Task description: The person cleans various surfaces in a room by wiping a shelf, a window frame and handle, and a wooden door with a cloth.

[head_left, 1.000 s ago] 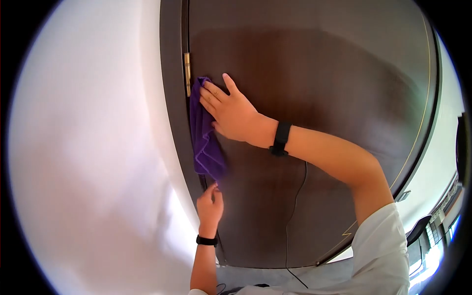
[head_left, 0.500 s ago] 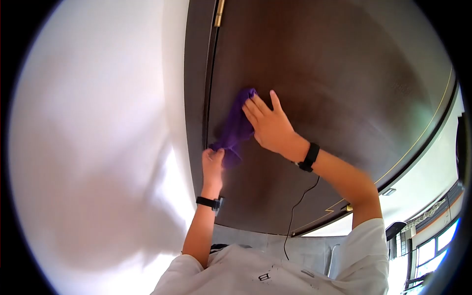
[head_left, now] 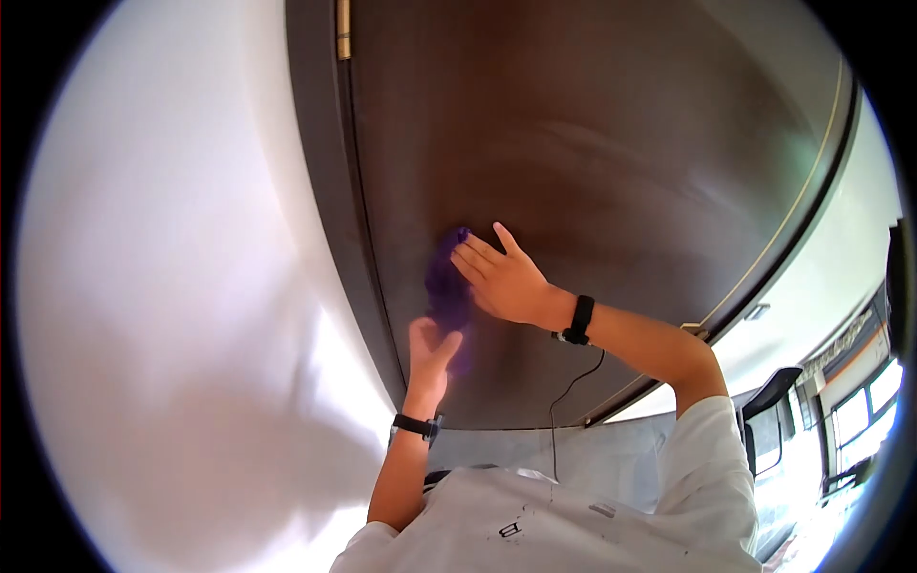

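Observation:
A purple cloth (head_left: 447,284) lies bunched against a dark brown door (head_left: 592,172). My right hand (head_left: 506,285) presses flat on its upper part, fingers stretched out and thumb spread upward. Just below, my left hand (head_left: 433,361) holds the cloth's lower end, its thumb and fingers slightly blurred. A loose part of the cloth hangs beside the left thumb. Both wrists wear black bands.
A white wall (head_left: 181,286) stands close on the left, beside the door frame (head_left: 325,143). A brass hinge (head_left: 344,29) is at the top. One thin black cable (head_left: 564,392) hangs from the right wrist. At right are a black chair (head_left: 770,396) and windows (head_left: 864,420).
Both hands and the cloth have moved lower on the door. The left thumb and fingers look more spread than before. My view has shifted, with the hinge now further left.

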`<state>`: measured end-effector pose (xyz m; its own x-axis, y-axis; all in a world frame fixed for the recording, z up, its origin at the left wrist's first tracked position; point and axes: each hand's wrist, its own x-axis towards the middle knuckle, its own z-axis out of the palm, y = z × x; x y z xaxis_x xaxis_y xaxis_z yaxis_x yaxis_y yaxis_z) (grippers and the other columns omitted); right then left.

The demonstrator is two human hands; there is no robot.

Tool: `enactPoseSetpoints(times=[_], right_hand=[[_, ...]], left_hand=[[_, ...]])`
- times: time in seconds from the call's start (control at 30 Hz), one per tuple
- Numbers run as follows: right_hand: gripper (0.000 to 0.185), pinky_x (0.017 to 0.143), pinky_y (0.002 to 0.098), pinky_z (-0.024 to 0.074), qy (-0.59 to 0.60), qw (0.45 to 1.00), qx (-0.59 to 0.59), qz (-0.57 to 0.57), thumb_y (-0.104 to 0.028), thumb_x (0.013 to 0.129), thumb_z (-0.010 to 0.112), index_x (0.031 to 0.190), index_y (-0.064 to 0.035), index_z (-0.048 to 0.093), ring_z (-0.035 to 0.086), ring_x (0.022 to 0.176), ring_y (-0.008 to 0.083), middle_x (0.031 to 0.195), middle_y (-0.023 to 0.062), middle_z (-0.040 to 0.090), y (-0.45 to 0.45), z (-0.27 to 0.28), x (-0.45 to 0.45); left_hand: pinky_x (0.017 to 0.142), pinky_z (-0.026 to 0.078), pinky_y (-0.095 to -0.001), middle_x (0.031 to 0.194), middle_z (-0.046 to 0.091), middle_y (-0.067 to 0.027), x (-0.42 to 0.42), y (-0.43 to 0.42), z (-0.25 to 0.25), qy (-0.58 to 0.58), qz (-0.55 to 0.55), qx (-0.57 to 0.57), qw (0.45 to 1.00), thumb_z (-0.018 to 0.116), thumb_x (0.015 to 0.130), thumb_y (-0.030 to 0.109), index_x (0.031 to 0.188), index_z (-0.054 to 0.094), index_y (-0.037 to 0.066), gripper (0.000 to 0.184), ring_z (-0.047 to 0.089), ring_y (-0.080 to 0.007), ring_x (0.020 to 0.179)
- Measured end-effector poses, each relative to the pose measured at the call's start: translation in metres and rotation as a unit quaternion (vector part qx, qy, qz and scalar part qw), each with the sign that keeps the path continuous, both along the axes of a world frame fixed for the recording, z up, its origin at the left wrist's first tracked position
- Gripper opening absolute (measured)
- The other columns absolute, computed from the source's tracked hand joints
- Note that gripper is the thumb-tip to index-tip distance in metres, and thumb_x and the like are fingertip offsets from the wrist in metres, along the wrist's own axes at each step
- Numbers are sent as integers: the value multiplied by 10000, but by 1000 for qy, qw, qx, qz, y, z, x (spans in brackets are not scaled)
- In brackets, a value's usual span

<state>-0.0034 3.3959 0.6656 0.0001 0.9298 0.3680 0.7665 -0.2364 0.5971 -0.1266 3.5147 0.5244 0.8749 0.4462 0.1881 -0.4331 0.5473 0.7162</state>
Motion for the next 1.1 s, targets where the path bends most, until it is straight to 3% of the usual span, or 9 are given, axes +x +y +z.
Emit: enactPoseSetpoints(times=[0.13, 0.3, 0.43, 0.47, 0.53, 0.63, 0.8, 0.97, 1.1], right_hand=[[543, 1103, 566, 243, 10, 999, 39, -31, -304, 833, 614, 1301, -42, 533, 431, 1310, 249, 1342, 100, 514, 2, 14, -8], [548, 1113, 554, 227, 90, 973, 184, -107, -246, 835, 607, 1319, -16, 489, 441, 1295, 293, 1350, 142, 507, -21, 20, -21], [590, 1110, 576, 213, 110, 927, 316, -171, -222, 853, 572, 1352, 54, 418, 396, 1328, 364, 1397, 227, 450, -48, -12, -8], [590, 1110, 576, 213, 114, 931, 307, -164, -222, 853, 572, 1352, 54, 418, 396, 1328, 364, 1397, 227, 450, -46, -17, -11], [616, 1106, 590, 204, 122, 909, 347, -196, -229, 870, 546, 1360, 101, 375, 366, 1335, 416, 1410, 270, 418, -42, -27, -13], [630, 1097, 602, 210, 138, 896, 360, -221, -234, 877, 525, 1369, 117, 348, 363, 1323, 448, 1398, 307, 403, -36, -58, -9], [630, 1094, 583, 234, 121, 888, 385, -219, -201, 823, 551, 1331, 134, 388, 384, 1285, 468, 1366, 324, 411, -16, -86, 2], [632, 1089, 550, 269, 188, 896, 356, -186, -173, 751, 591, 1300, 106, 448, 414, 1277, 414, 1324, 264, 476, 57, -63, -42], [611, 1103, 518, 267, 207, 935, 268, -106, -164, 759, 574, 1309, 82, 472, 421, 1294, 384, 1332, 235, 490, 102, -59, -53]], left_hand=[[774, 475, -236, 959, 537, -23, 12, 30, 31, 36, 93, 93, 991, 704, 860, 54, 1034, 438, 103, 322, 552, -109, 859], [805, 484, -246, 1074, 599, -79, 9, 25, 91, -54, 11, 54, 997, 715, 848, 74, 1222, 473, 53, 447, 578, -123, 950], [788, 482, -235, 994, 629, -28, 18, 5, 72, 33, -79, 176, 981, 681, 881, 97, 1130, 572, 11, 286, 591, -95, 885], [771, 476, -228, 976, 620, -17, 34, -1, 43, 29, -60, 209, 976, 682, 892, 144, 1116, 576, 9, 282, 580, -86, 861], [735, 458, -219, 940, 600, 0, 21, -17, 47, 67, -69, 215, 972, 668, 913, 194, 1083, 585, 17, 259, 550, -73, 819], [695, 438, -212, 918, 581, 14, 28, -25, 9, 98, -59, 239, 964, 652, 929, 226, 1056, 587, 25, 246, 517, -59, 792], [687, 435, -212, 857, 578, 24, 3, -21, 2, 122, -104, 302, 940, 649, 930, 221, 990, 606, 12, 221, 510, -57, 766], [728, 467, -226, 880, 638, 4, -29, 5, 2, 165, -119, 248, 947, 644, 929, 205, 1022, 640, -8, 233, 568, -74, 803], [729, 489, -258, 906, 677, -50, -43, 32, -1, 161, -40, 223, 961, 641, 920, 232, 1071, 635, -26, 299, 625, -113, 771]])
